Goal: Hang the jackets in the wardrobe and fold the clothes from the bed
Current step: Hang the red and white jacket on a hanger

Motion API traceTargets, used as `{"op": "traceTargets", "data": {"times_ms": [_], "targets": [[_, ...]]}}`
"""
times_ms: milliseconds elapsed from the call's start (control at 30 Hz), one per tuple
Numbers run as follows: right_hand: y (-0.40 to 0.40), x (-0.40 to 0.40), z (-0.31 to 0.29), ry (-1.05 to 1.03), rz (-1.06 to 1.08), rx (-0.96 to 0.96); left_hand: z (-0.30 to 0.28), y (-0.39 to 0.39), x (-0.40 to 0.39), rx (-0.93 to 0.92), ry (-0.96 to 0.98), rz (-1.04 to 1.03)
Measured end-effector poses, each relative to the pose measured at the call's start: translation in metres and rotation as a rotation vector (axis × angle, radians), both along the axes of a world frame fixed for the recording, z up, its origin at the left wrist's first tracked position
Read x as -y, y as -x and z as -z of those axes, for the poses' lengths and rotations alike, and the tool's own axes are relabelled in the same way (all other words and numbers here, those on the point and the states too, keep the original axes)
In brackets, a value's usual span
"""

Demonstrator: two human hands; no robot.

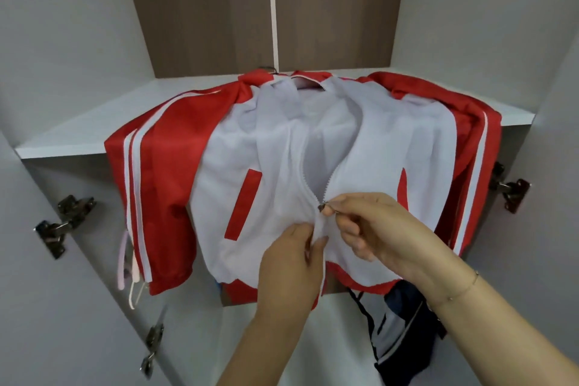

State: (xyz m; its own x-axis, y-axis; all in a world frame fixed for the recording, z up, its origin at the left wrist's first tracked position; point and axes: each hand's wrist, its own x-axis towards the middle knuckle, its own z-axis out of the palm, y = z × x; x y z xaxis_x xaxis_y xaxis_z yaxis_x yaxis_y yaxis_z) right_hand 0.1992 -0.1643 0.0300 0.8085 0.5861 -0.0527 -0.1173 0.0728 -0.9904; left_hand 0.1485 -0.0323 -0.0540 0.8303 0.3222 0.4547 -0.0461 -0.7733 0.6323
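Red and white jacket [282, 147] lies spread over the wardrobe shelf [62, 131], directly ahead of both hands, on a hanger whose dark hook [270, 68] shows at the collar. Left hand [289, 263] pinches the hem below the zip; right hand [372, 222] pinches the zip pull [323, 206], fingers curled. Zip is closed only near the bottom; most remains open. Judged: hanging not yet done. Spare hangers [128, 266] hang left of the hands, a dark garment [404, 332] below the right hand. Bed clothes not in view.
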Motion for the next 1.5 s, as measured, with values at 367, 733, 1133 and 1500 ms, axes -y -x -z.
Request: {"op": "traceTargets", "data": {"times_ms": [367, 733, 1133, 1500], "targets": [[-0.062, -0.018, -0.097, -0.195, 0.145, -0.005, -0.016, -0.008, -0.026, -0.333, -0.117, 0.022], [-0.109, -0.032, -0.123, -0.063, 0.095, -0.05, -0.091, -0.019, -0.024, 0.227, -0.059, -0.026], [-0.136, -0.028, -0.133, -0.085, -0.115, -0.32, -0.16, -0.095, -0.023, 0.026, -0.422, -0.104], [-0.187, -0.074, -0.17, 0.008, 0.03, -0.258, -0.139, -0.062, -0.033, 0.117, -0.179, 0.051]]}}
